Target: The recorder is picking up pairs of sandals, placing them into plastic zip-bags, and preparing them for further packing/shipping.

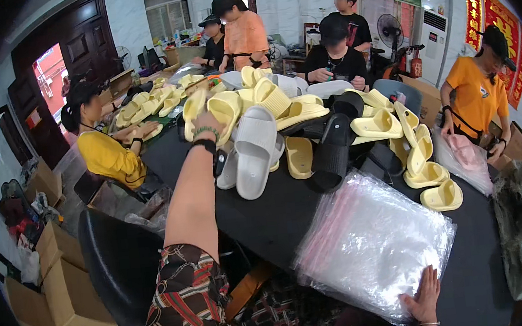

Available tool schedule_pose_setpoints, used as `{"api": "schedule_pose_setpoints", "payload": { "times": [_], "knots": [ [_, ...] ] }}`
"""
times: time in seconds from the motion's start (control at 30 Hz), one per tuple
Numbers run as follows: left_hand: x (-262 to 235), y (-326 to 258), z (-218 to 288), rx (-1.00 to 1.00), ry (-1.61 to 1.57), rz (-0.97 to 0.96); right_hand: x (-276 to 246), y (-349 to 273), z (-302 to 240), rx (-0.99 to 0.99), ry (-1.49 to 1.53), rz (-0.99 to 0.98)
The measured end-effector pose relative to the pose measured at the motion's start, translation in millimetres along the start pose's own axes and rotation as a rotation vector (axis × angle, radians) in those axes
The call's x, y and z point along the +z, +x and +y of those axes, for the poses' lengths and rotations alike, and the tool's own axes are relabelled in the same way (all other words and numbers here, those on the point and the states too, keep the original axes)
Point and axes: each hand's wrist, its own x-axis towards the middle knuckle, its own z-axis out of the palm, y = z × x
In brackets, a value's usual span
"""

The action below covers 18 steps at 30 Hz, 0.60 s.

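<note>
Resting on the stack of clear bags (378, 239), the right hand (423, 298) lies palm down by the stack's near right corner, its four fingers close together and the thumb apart to the left. It pinches nothing; the film lies under palm and fingertips. The stack covers part of the near edge of the black table (263, 222).

The left hand (207, 125) is over the table, in from that near edge, at the left side of the slipper heap. A blurred yellow slipper (195, 109) is right at its fingers, and a second yellow slipper (226, 111) is just to the right. The fingers themselves are hidden or smeared, so I cannot tell whether they pinch or only touch. A grey slipper (257, 157) lies right of the wrist, nearer the near edge; a black slipper (334, 149) sits farther right, beyond the bags.

The slippers look like moulded foam: probably light, soft, springy and hard to damage, with the thick strap or the sole's sides giving a sure hold. The bags look thin and slick, likely to crease and slide over one another; a single one should come most easily by a loose corner, between thumb and fingertip.
</note>
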Motion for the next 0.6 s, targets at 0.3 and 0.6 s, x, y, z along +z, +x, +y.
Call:
{"api": "schedule_pose_setpoints", "payload": {
  "times": [0.3,0.6],
  "knots": [
    [-12.0,-24.9,-6.6,-0.275,-0.284,0.021,13.6,4.8,2.9,-0.042,-0.016,0.04],
    [-166.8,-206.7,148.0,0.466,-0.564,0.047,14.9,4.3,5.3,-0.027,-0.001,0.098]
  ]
}}
